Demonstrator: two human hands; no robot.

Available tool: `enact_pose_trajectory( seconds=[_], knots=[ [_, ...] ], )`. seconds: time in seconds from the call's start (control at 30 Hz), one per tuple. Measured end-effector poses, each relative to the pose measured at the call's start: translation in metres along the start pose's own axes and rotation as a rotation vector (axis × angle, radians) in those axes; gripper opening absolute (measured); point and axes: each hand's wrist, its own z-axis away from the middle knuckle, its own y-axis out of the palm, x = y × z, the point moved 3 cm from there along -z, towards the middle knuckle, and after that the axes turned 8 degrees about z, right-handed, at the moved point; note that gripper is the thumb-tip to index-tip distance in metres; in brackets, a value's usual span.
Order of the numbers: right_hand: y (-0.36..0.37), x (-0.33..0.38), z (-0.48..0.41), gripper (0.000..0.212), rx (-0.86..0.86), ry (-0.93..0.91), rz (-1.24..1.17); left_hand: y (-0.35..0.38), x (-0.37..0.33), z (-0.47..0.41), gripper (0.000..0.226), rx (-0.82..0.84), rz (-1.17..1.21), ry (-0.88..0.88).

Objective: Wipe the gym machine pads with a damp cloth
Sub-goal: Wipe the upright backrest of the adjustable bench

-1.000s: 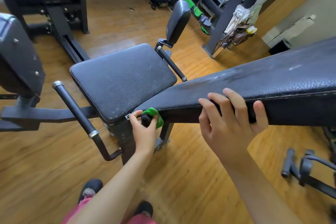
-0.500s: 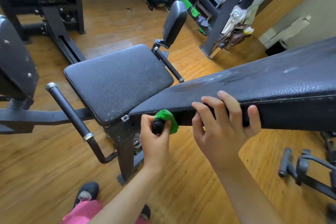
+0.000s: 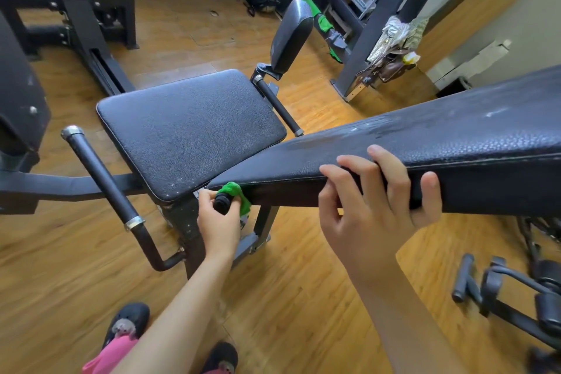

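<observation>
**A:** What is hard to see here?

**B:** The long back pad [image 3: 440,143] runs out of the picture at the right, so its far end is cut off. The left hand [image 3: 219,223] grasps a bunched green cloth [image 3: 234,191] together with a black ribbed round thing [image 3: 222,204]; what this thing is, I cannot tell. Part of the cloth is hidden behind the fingers.

**A:** Where is the cloth exactly?

**B:** It touches the near edge of the back pad at the pad's narrow end, just beside the seat pad [image 3: 191,127].

**A:** And the right hand?

**B:** The right hand [image 3: 376,206] is clamped on the same near edge, with fingers curled over the top, well apart from the cloth.

**A:** What differs from half a second ago?

**B:** Then the cloth was a little further along the edge, nearer to the right hand; now it is back at the narrow end. The right hand keeps its grip.
</observation>
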Motion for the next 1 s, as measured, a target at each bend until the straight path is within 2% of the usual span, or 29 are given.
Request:
enact_pose_trajectory(
  seconds=[0.13,0.23,0.3,0.47,0.7,0.87,1.0],
  knots=[
    [-0.002,0.001,0.0,0.014,0.013,0.031,-0.025,0.008,-0.018,0.027,0.034,0.099,0.109,0.083],
    [-0.003,0.001,0.0,0.015,0.029,0.048,-0.028,0.007,-0.018,0.027,0.036,0.136,0.092,0.153],
    [-0.004,0.0,0.001,0.016,0.037,0.052,-0.027,0.004,-0.005,0.015,0.037,0.093,0.018,0.163],
    [-0.002,0.0,0.003,0.015,0.026,0.049,-0.037,-0.005,0.03,-0.02,0.021,-0.025,-0.123,0.112],
    [-0.003,0.001,0.004,0.015,0.029,0.047,-0.052,-0.008,0.044,-0.039,0.018,-0.079,-0.132,0.057],
    [-0.002,0.002,0.005,0.014,0.037,0.05,-0.057,0.001,0.01,-0.002,0.022,-0.069,0.041,0.139],
    [-0.001,0.003,0.005,0.015,0.045,0.062,-0.053,0.019,-0.044,0.053,0.02,0.14,0.249,0.36]
  ],
)
